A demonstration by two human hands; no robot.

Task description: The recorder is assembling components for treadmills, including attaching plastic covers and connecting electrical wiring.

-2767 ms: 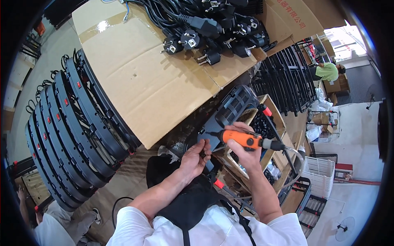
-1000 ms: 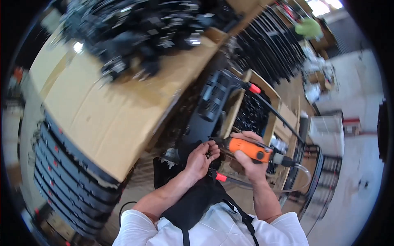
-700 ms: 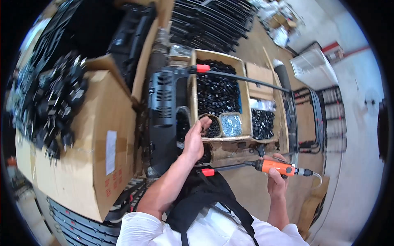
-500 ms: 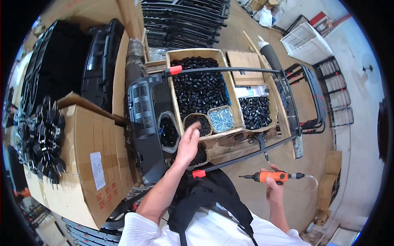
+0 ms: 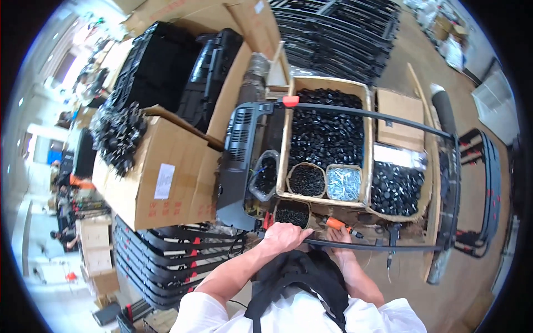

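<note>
My left hand is closed over the near rail of a black rectangular frame, close to its left corner. What else its fingers might hold is hidden. To the right, my right hand grips an orange power screwdriver at the same rail; its tip points left, toward my left hand. A vented black plastic panel forms the frame's left end. Just beyond my left hand sits a tub of small black screws. A red piece marks the far left corner.
Inside the frame, a large wooden box holds black plastic parts, a tub of dark screws and silver screws. Black caps fill another box. A cardboard carton stands left; stacked black frames lie below it.
My left hand has gone from the tub of dark screws to the near rail. My right hand has brought the screwdriver leftward to that rail. The view has swung left.
</note>
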